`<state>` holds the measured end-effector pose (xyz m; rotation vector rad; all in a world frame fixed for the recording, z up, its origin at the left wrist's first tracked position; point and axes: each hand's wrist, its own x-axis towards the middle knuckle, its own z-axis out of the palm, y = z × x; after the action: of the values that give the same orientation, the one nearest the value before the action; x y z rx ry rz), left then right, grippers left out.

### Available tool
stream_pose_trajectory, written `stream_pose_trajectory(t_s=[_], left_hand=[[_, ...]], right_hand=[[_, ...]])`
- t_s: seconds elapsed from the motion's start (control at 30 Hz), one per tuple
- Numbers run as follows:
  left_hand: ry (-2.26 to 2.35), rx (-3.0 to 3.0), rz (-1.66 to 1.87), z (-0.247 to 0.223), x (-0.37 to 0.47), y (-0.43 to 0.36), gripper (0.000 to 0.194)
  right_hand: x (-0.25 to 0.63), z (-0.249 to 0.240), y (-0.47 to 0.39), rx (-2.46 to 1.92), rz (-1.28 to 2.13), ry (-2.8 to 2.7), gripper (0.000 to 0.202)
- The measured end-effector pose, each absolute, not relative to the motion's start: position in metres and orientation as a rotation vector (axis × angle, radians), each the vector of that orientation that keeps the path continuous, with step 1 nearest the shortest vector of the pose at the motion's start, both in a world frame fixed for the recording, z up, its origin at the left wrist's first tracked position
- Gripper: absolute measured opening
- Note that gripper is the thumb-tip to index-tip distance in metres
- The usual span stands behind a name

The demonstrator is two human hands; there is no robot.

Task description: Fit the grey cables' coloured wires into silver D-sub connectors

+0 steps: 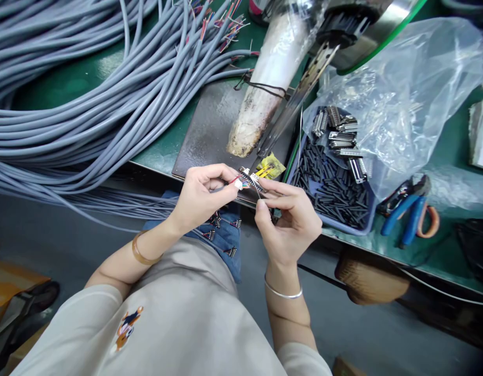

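Observation:
At the bench's front edge, my left hand (208, 192) pinches a bundle of thin coloured wires (244, 184) close to their ends. These wires run to a small metal multi-pin connector (252, 178), which sits at the tip of a yellow clip-like piece (269, 169). My right hand (290, 222) is closed just right of the connector. Between its thumb and forefinger is a thin dark wire (259, 194); its far end is too small to make out. Above both hands, a dark metal rod (288, 117) slants down beside a white wrapped cylinder (260, 89).
Grey cables (119, 120) with stripped coloured ends cover the left bench. A blue tray (368, 222) of black tubes (327, 188) and metal connectors (345, 141) stands right, under a clear plastic bag (405, 94). Blue-handled pliers (413, 219) lie beyond. Wired connectors (215, 219) hang below my hands.

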<state>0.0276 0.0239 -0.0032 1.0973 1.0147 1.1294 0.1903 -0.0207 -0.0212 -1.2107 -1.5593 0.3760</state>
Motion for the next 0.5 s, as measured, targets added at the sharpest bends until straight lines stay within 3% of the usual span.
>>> stream_pose_trajectory(t_s=[0.5], left_hand=[[0.994, 1.127, 1.137, -0.0012, 0.0293, 0.0272, 0.01]], right_hand=[[0.1927, -0.0135, -0.0167, -1.205, 0.29, -1.625, 0.011]])
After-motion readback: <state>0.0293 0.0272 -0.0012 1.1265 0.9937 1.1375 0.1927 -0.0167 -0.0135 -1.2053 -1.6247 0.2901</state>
